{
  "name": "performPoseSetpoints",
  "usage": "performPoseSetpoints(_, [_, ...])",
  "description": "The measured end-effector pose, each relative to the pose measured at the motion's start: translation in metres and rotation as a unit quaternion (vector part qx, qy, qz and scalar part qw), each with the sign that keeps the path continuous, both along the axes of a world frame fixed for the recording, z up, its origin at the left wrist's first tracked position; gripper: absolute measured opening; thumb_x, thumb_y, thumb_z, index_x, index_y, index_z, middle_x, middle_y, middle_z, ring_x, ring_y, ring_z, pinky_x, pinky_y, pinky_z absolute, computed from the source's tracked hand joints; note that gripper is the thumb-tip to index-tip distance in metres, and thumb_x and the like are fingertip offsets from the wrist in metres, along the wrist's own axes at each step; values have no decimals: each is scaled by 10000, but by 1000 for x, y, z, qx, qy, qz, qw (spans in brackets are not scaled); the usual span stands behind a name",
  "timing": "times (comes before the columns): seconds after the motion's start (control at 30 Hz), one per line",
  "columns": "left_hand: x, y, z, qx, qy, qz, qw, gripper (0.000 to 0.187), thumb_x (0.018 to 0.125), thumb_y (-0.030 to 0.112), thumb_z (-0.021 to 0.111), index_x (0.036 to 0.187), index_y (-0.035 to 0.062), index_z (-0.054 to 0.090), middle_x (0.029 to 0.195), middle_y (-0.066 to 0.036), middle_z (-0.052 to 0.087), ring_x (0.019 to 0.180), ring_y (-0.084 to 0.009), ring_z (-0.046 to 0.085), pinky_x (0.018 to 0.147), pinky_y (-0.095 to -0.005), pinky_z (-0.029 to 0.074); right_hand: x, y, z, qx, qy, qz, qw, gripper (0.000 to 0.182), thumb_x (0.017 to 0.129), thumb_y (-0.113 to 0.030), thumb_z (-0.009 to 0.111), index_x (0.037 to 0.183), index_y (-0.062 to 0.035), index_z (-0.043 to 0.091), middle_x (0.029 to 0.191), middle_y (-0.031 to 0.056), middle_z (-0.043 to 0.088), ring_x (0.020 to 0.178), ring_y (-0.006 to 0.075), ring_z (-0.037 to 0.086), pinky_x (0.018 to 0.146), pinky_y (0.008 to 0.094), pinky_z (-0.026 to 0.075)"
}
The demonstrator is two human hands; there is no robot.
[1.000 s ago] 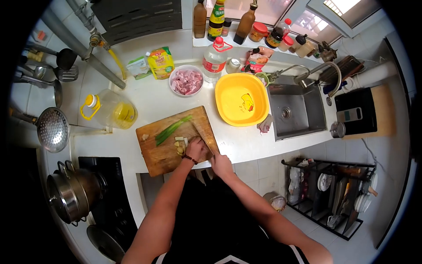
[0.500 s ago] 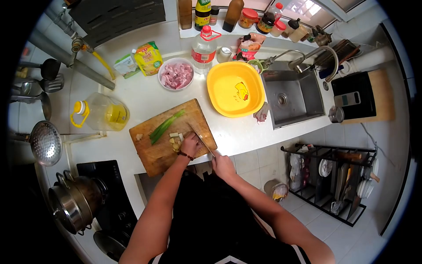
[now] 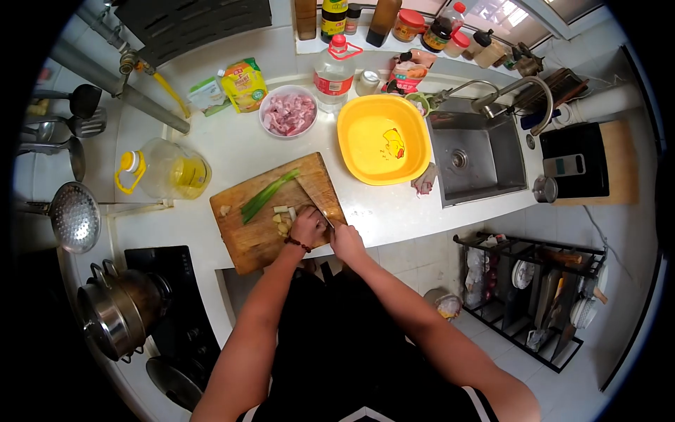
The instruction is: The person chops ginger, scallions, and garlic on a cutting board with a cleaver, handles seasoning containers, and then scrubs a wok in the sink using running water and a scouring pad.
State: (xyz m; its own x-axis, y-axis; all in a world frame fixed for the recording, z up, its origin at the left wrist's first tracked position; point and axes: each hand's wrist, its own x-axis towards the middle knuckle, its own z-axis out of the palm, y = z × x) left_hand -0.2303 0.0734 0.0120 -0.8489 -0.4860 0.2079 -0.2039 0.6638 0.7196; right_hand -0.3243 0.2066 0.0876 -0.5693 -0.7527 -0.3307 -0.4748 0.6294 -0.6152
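My right hand grips the knife close beside my left hand, which curls over the cutting board, perhaps steadying something, though its hold I can't tell; pale pieces lie left of it, green scallion ahead, maybe leaving the knife room

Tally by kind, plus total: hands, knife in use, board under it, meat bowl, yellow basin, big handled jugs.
Hands: 2 (left hand, right hand)
Knife: 1
Board: 1
Meat bowl: 1
Basin: 1
Jugs: 2 (yellow-capped jug, red-capped jug)
Total: 8
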Motion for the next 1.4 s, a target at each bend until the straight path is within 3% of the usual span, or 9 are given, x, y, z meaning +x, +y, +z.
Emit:
performPoseSetpoints(0.2, [4,0,17,-43,-2,-11,999,135,722,0,707,840,1,642,891,-152,591,913,-351,609,803,-435,538,2,20,22,-8,-18,-20,1000,277,909,-107,593,1149,7,671,802,295,666,796,469,665,750,553,544])
performPoseSetpoints(0.5, [7,-2,4,-41,-43,-25,998,154,692,69,724,803,27,626,919,-128,589,941,-332,605,810,-426,539,11,33,20,10,-6,2,1000,318,917,-113,597,1214,-8,642,837,274,690,809,458,679,759,546,559])
performPoseSetpoints(0.73, [8,-3,-2,-29,-62,-23,997,189,674,78,740,829,24,647,929,-133,606,955,-331,618,794,-430,545,11,32,9,10,-4,8,1000,266,902,-88,586,1146,-4,647,838,283,685,802,466,677,748,559,556])
performPoseSetpoints(0.8, [5,-4,-2,-19,-39,-12,999,128,671,-12,714,768,28,641,823,-129,602,826,-328,623,716,-420,543,8,29,3,-10,-11,13,1000,214,895,-73,573,1079,4,652,841,291,681,806,475,672,741,565,552])
performPoseSetpoints(0.9, [5,-6,-4,15,-12,-15,1000,132,675,-14,716,769,28,634,814,-130,608,819,-332,625,718,-412,540,3,15,-6,10,-16,15,1000,191,892,-72,567,1040,10,656,849,293,680,813,482,669,740,566,549])
performPoseSetpoints(1.0, [8,-5,-11,-5,-36,-12,999,176,687,52,728,839,7,652,923,-146,618,881,-343,633,758,-427,552,3,3,-8,-3,-11,13,1000,190,893,-85,575,1032,12,661,847,293,679,816,482,669,749,568,548])
performPoseSetpoints(1.4, [17,-2,14,-52,17,-13,998,105,716,22,693,789,3,621,859,-149,571,881,-349,608,751,-434,542,9,25,22,-27,-34,-15,999,207,925,-104,581,1073,-3,685,794,298,654,796,482,653,726,559,531])
